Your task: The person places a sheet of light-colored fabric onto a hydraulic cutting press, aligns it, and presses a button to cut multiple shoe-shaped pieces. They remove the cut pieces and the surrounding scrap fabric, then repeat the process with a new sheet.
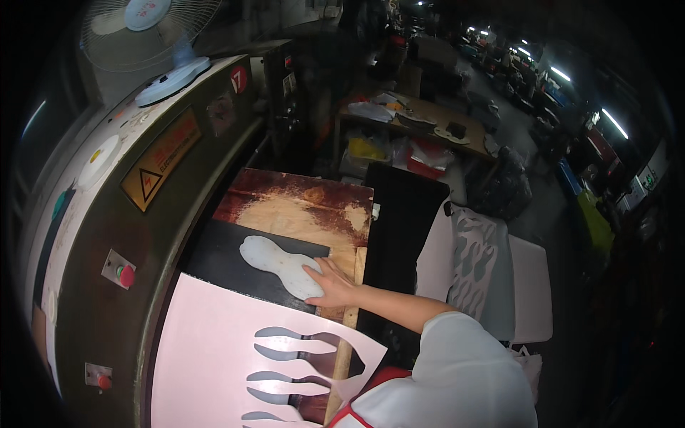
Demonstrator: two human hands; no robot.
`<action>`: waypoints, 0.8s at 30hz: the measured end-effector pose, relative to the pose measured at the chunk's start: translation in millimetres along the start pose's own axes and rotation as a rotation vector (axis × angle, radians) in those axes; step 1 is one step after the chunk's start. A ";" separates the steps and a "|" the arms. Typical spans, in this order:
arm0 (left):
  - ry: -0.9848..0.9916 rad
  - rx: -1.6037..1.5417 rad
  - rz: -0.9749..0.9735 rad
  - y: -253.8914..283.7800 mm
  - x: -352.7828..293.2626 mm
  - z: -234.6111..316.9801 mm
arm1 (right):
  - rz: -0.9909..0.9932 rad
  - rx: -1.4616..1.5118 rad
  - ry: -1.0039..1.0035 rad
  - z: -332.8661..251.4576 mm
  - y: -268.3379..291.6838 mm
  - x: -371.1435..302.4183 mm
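My right hand (331, 284) comes in from the right, with its thumb and fingers spread around the near right end of a white, sole-shaped piece (275, 260). That piece lies flat and slanted across a dark grey sheet (225, 246). Beneath the sheet is a worn wooden board (292, 192) with reddish-brown edges. Closer to me a pale pink sheet (203, 342) overlaps the dark one; several long, curved cut-outs run along its right side. My left hand is out of the picture.
A green press machine (171, 235) with a red push button (126, 276) fills the left, and a fan (171, 75) stands on top. More pink cut sheets (474, 250) hang at the right. Behind, a cluttered wooden table (421, 132) holds bags and scraps.
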State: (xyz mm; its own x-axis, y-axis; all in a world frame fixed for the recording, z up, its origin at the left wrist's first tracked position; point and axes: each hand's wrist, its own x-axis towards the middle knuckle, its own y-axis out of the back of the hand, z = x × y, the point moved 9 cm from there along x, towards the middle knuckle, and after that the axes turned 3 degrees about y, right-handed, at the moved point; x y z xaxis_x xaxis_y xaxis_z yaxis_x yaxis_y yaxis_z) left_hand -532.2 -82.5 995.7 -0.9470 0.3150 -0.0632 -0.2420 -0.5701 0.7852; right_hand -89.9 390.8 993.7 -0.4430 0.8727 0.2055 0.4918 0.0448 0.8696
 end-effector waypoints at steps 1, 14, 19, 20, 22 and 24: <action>0.001 0.002 0.008 1.2 2.6 -2.1 | 0.002 0.006 0.040 0.5 -4.7 3.3; -0.426 0.476 0.267 15.2 21.6 -43.7 | -0.015 0.235 -0.047 10.2 11.9 -1.7; -0.161 -0.189 -0.017 -17.2 17.2 -89.4 | 0.117 0.402 -0.081 -43.5 37.4 -17.1; -0.137 -0.523 -0.050 -19.1 16.1 -89.6 | 0.125 0.365 -0.015 -67.9 43.2 -23.9; -0.087 0.186 0.196 3.3 -2.0 -85.1 | 0.087 0.580 0.027 -118.5 35.7 -33.8; -0.173 0.237 0.228 12.4 -14.5 -61.6 | -0.073 0.891 0.030 -172.9 14.0 -46.8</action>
State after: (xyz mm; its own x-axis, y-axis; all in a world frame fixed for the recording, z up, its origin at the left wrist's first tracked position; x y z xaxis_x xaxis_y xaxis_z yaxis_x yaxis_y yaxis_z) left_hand -534.5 -140.9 968.4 -0.9165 0.3349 0.2187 0.0459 -0.4551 0.8893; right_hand -191.8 266.5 1073.9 -0.5092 0.8404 0.1858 0.8559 0.4717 0.2122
